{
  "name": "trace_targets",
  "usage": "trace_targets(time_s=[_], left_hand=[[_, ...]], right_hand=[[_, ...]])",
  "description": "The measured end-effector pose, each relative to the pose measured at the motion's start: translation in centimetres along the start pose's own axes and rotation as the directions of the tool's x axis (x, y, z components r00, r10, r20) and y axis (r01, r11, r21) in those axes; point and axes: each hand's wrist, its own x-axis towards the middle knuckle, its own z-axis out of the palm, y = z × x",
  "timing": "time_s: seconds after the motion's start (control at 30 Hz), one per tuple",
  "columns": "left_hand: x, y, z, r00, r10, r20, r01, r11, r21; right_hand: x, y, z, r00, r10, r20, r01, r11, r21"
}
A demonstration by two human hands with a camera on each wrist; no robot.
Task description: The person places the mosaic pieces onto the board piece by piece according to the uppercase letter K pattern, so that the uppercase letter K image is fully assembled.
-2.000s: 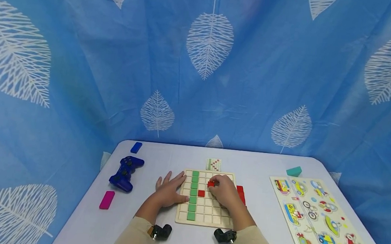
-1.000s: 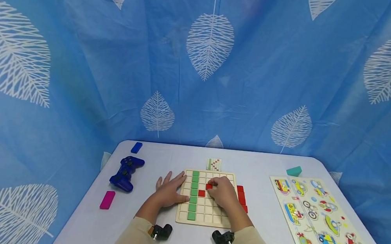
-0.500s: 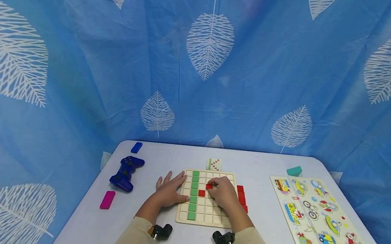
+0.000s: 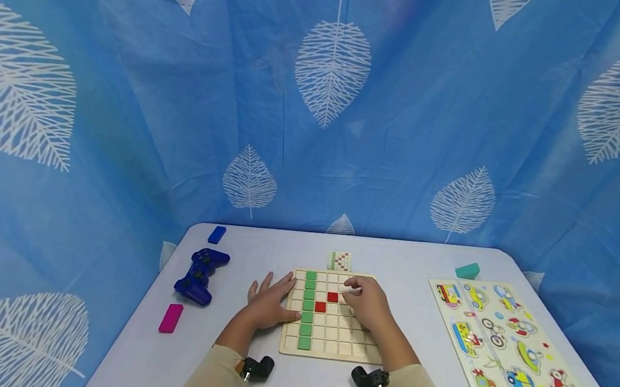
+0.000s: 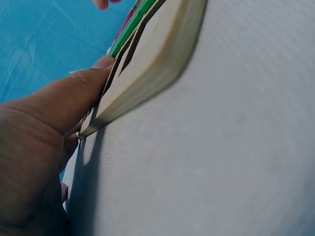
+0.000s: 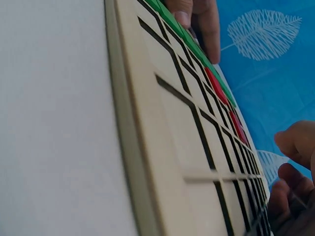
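Observation:
A wooden grid board (image 4: 331,347) lies on the white table, with a column of green tiles (image 4: 306,318) along its left part. Two red tiles, one nearer (image 4: 320,307) and one farther right (image 4: 332,297), sit diagonally in its cells. The left hand (image 4: 267,305) rests at the board's left edge with spread fingers; its thumb (image 5: 78,91) lies on the rim. Over the board's right part hovers the right hand (image 4: 369,303), loosely curled, with no tile visible between the fingers (image 6: 295,142). The right hand and forearm hide the area to the board's right.
Behind the board lies a small pattern card (image 4: 339,260). A blue game controller (image 4: 198,275), a pink block (image 4: 171,318) and a blue block (image 4: 217,234) are at left. At right are a picture puzzle board (image 4: 513,356) and a teal block (image 4: 467,271).
The right hand brought a red tile down onto its cell, let go and moved right. That tile now shows fully; the red tiles right of the board are covered. The left hand has stayed still.

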Motion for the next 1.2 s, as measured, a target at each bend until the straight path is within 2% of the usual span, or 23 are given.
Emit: trace_targets(time_s=[0.3,0.43,0.7,0.83,1.2], left_hand=[[0.0,-0.1,-0.1,1.000,-0.001,0.002,0.001,1.000,-0.001],[-0.1,0.0,-0.2,1.000,0.003,0.003,-0.003,1.000,-0.005],[0.0,0.0,-0.4,1.000,0.008,0.001,-0.008,1.000,-0.010],[0.0,0.0,-0.4,1.000,0.009,-0.003,-0.009,1.000,-0.015],[0.1,-0.3,-0.4,1.000,0.010,-0.004,-0.010,1.000,-0.024]], right_hand=[[-0.7,1.5,-3.6,0.997,0.063,-0.039,-0.067,0.990,-0.123],[-1.0,2.5,-4.8,0.992,0.123,-0.036,-0.128,0.977,-0.168],[-1.4,4.0,-6.0,0.971,0.235,0.034,-0.222,0.952,-0.211],[-1.5,4.5,-6.0,0.968,0.250,0.035,-0.238,0.949,-0.209],[-1.9,5.5,-6.5,0.978,0.210,-0.004,-0.206,0.956,-0.211]])
